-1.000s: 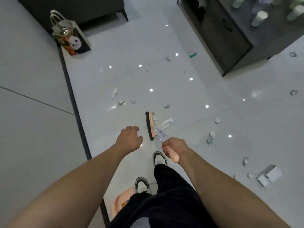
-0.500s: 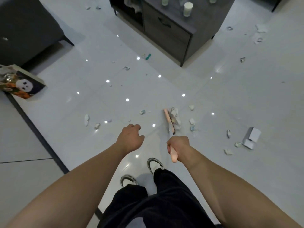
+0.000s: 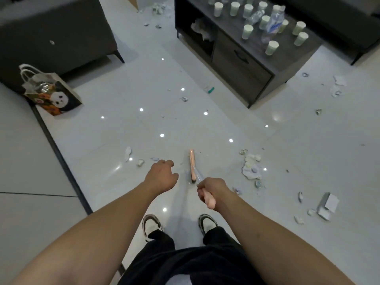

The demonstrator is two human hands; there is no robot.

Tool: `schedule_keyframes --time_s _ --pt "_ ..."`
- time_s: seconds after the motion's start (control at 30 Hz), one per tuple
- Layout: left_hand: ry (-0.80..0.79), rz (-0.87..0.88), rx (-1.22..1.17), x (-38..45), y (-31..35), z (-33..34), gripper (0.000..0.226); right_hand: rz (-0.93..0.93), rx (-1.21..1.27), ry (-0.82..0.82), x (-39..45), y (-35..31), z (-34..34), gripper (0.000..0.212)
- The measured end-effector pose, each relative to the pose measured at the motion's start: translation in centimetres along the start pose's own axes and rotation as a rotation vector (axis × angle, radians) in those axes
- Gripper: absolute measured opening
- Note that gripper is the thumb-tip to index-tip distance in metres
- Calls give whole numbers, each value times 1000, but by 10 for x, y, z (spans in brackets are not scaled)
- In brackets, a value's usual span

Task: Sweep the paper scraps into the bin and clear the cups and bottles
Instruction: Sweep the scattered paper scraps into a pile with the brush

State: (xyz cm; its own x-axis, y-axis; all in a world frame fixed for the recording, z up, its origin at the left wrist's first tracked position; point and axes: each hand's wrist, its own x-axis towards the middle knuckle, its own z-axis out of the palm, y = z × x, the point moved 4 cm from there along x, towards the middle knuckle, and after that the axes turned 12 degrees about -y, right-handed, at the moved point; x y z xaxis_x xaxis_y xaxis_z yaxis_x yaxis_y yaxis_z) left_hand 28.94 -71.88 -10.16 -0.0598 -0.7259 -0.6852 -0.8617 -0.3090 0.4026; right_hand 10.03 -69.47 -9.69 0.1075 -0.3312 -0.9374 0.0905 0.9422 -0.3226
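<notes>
Right hand curled round the pink grip of the light, stiff broom, head down just ahead of that fist, left hand loosely curled on nothing; likely featherweight, skittish paper scraps right of the head.

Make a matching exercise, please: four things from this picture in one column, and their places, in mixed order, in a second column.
Things:
1. broom
2. cups
3. panda bag
4. white box

Places:
A. on the floor at far right
B. on top of the dark cabinet
C. in the right hand
D. on the floor beside the dark sofa

Pairs: 1-C, 2-B, 3-D, 4-A
</notes>
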Motion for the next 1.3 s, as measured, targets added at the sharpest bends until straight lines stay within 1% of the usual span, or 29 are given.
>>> schedule_keyframes --time_s 0.2,0.33,0.43,0.53,0.63,0.73,0.8,0.9,1.0,1.13,1.23,1.3 --pt "46 -171 -93 -35 -142 -58 55 5 -149 -108 -2 5 144 17" --pt "106 -260 -189 -55 -211 -82 55 19 -226 -192 3 4 220 14" --pt "134 -316 -249 -67 -243 -90 56 27 -260 -256 7 1 262 16" --pt "135 -352 -268 -73 -261 -93 57 68 -238 -320 20 -3 289 23" --pt "123 -382 -257 -71 -271 -94 56 137 -172 -380 45 -10 301 18" --pt "104 -406 -227 -59 -269 -94 55 177 -108 -379 71 -20 292 15" --pt "67 -398 -200 -44 -258 -97 55 170 -106 -312 83 -30 272 15" --pt "4 -329 -108 -7 -225 -107 53 148 -45 -230 93 -44 222 12" --pt "-43 -214 0 39 -170 -120 52 116 68 -160 86 -54 165 6" --pt "-95 -8 151 92 -72 -123 51 33 199 -15 72 -60 85 8" --pt "-129 121 249 113 -9 -116 51 -10 300 55 63 -62 37 4" --pt "-159 180 308 120 22 -109 51 -47 354 93 59 -65 15 3"
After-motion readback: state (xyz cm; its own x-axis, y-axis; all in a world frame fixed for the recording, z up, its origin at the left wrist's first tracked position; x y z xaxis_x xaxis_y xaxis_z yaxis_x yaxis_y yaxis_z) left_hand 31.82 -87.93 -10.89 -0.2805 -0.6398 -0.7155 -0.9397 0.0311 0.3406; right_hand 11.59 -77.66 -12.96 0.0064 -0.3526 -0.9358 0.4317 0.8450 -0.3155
